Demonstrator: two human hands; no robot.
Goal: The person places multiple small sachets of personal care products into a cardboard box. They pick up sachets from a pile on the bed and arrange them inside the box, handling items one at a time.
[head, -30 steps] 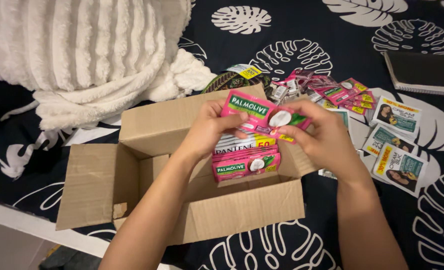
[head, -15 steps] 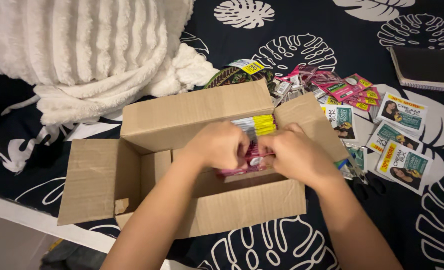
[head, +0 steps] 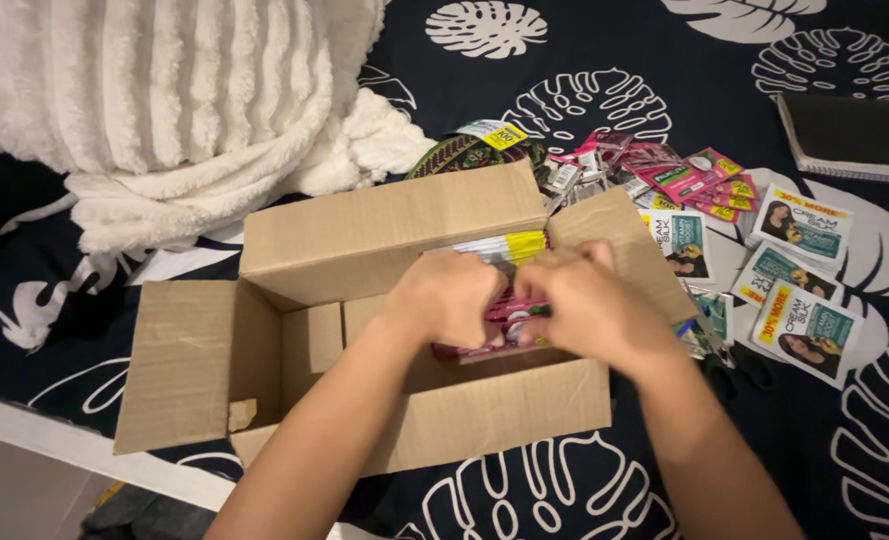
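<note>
Pink sachets (head: 510,312) now sit down inside the cardboard box (head: 385,330), pressed between both hands. A second ago one pink sachet was held up above the box, flat between the fingertips; half a second ago it had come down onto the stack, and since then the hands have stayed low over it with only a small shift of the fingers. Judging by that, the sachet has joined the upright row in the box and the hands are tidying or squeezing that row together.

In the head view, the left hand (head: 447,297) is curled nearly closed, knuckles up, its fingers pinching the near end of the pink sachets. The right hand (head: 585,305) is also curled, fingers bent down onto the same bundle from the other side, touching the left hand's fingertips. Behind them stands a white and yellow packet (head: 505,246), upright against the box's far flap.

Outside the box, on the dark leaf-print bedcover (head: 605,60), lie loose sachets (head: 665,170) and teal packets (head: 805,325), well apart from both hands. A white fluffy blanket (head: 165,110) lies at the upper left.
</note>
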